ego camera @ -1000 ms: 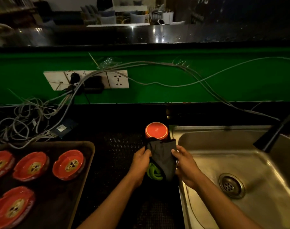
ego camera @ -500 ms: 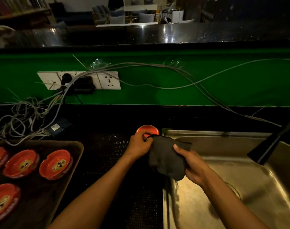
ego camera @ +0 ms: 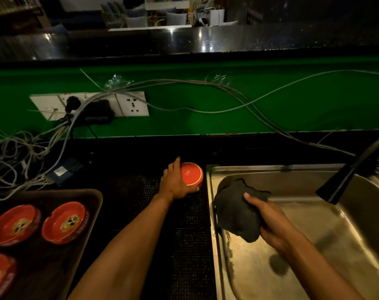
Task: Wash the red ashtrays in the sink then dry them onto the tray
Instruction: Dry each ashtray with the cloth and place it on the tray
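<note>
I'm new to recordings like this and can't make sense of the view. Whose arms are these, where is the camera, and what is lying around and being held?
There is no machine here: a person wears a camera on the head, so you look forward and down at their two bare arms. The left hand grips a red ashtray turned upside down on the dark counter. The right hand holds a dark cloth over the steel sink, near the black tap. To the left, a brown tray carries more red ashtrays the right way up. Behind, on the green wall, are white sockets and tangled cables.
</note>
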